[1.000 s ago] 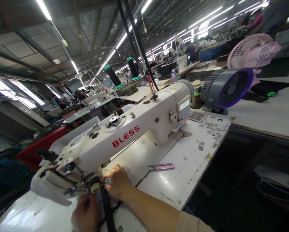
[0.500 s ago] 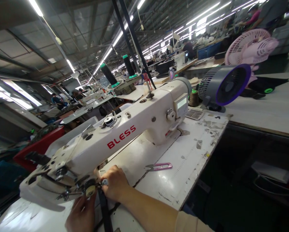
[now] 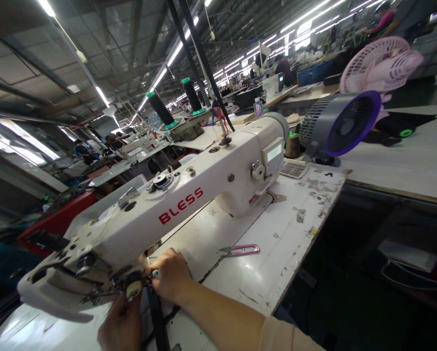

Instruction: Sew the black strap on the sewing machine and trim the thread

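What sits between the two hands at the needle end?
In the head view, a black strap runs between the left hand and the right hand, up under the sewing machine head.

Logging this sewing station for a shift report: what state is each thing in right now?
Sewing machine: upright, display lit.
Black strap: lying flat, fed under the machine head.
Right hand: curled, pressed on the strap at the needle area.
Left hand: beside the strap, below the head.
Pink thread snips: lying untouched on the table.
Purple-rimmed fan: spinning or not, cannot tell.
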The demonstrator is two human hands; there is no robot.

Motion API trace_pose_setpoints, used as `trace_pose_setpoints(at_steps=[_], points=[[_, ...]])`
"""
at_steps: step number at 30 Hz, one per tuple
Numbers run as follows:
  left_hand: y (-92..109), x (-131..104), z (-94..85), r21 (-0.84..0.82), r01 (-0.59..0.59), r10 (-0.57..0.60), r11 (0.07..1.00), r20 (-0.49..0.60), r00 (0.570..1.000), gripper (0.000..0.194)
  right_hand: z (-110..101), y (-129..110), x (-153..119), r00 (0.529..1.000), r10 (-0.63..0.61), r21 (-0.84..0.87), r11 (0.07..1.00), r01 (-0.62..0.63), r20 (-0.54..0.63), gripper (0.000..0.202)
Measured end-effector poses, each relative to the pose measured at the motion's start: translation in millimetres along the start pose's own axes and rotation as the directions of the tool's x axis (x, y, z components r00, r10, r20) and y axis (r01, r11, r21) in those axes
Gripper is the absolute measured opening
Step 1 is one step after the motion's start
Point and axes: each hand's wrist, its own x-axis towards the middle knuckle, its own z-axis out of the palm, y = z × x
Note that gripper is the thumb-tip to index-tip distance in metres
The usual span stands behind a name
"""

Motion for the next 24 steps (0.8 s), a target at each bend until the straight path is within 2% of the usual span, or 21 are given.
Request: trace_pose_setpoints(at_steps=[5, 14, 17, 21, 24], points=[[-3, 0, 0.6, 0.002, -0.065, 0.065, 0.998, -0.032, 0.997, 0.025, 2, -2, 0, 0.999, -0.047, -0.066, 0.997, 0.046, -0.007, 0.016], [9, -6, -6.7, 0.020, 0.017, -0.018, 1.000, 0.054, 0.998, 0.030, 13, 2, 3, 0.994, -0.104, -0.146, 0.984, 0.098, -0.038, 0.015], [13, -9, -10.8, 0.015, 0.030, -0.031, 0.999, 0.062, 0.998, 0.033, 6, 2, 3, 0.995, -0.090, -0.151, 0.985, 0.084, -0.031, 0.015], [14, -14, -19.6, -0.095, 0.071, -0.071, 0.993, 0.007, 0.997, 0.034, -11, 2, 0, 0.999, -0.037, -0.180, 0.983, 0.041, 0.021, 0.013], [8, -18, -26.1, -0.133, -0.010, 0.003, 0.991, -0.049, 0.999, 0.037, -24, -1, -6, 0.995, -0.032, -0.232, 0.971, 0.054, 0.097, 0.015]])
